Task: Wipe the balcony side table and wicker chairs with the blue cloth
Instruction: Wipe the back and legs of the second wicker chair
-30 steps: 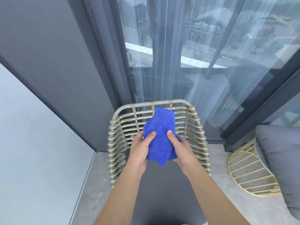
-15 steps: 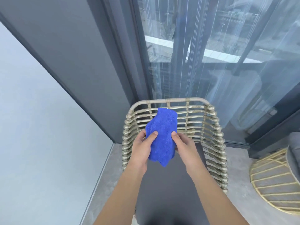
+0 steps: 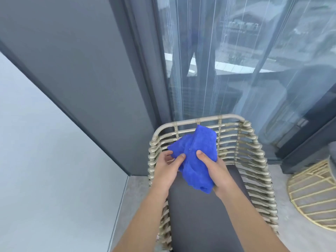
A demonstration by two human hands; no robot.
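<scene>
A bunched blue cloth (image 3: 197,153) is held in front of me over a wicker chair (image 3: 252,153) with a dark grey seat cushion (image 3: 201,219). My left hand (image 3: 167,170) pinches the cloth's left part between thumb and fingers. My right hand (image 3: 216,170) grips its right side, thumb on top. The cloth's upper end stands just below the chair's curved top rail. Both forearms reach in from the bottom edge.
A gold wire side table base (image 3: 312,195) stands at the right edge on the grey floor. Behind the chair is a glass door (image 3: 227,70) with sheer curtains. A dark grey wall panel (image 3: 81,70) and a white wall (image 3: 45,170) close the left side.
The view has shifted so the chair sits further right. The cloth has spread out to the left between my hands, and both hands still hold it.
</scene>
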